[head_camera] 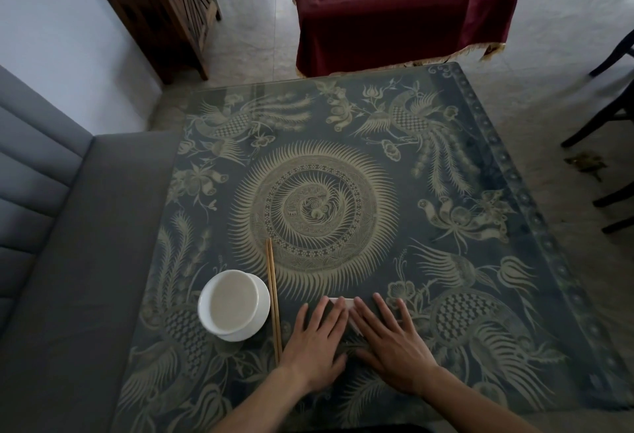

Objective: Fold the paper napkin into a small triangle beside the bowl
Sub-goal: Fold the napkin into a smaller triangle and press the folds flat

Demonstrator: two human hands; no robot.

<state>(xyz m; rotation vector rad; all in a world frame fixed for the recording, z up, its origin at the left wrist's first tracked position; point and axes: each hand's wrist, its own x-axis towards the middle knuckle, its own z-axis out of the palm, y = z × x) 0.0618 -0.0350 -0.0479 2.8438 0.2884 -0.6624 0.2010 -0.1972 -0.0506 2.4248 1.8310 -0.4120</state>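
At lower centre, the napkin [350, 312] is being pressed flat under spread left hand [317, 340] and right hand [391, 343], likely to set a crease.

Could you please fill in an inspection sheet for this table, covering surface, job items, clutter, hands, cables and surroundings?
Surface: patterned dark table, glossy top.
Job's things: white napkin mostly hidden under both hands; white bowl on a saucer to its left.
Clutter: chopsticks between bowl and napkin.
Hands: left hand and right hand pressed flat, fingers spread.
Cables: nothing seen.
Surroundings: grey sofa, wooden cabinet, red-draped table, dark chairs.
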